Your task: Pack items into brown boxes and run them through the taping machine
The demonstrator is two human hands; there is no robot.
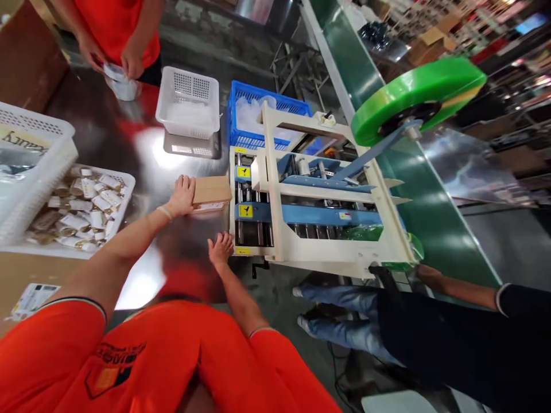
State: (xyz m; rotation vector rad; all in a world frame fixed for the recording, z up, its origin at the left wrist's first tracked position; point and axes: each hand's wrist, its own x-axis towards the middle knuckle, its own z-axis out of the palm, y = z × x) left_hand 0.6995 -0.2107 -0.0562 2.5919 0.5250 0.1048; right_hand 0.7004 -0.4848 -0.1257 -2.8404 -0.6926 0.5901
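Note:
A small brown cardboard box [212, 190] lies on the shiny metal table, its right end at the roller entrance of a white and blue taping machine [331, 215]. My left hand [183, 195] presses on the box's left end, fingers over its edge. Below and to the right, my right hand [221, 249] rests at the table's edge beside the machine's frame, fingers apart and holding nothing. A big green tape roll [413, 94] is mounted above the machine.
At left, a white basket [129, 186] holds several small labelled bottles. A white basket [189, 129] and a blue crate [241, 137] stand beyond the box. One person handles something white at upper left; another stands at the machine's far right. A green conveyor [447, 229] runs behind.

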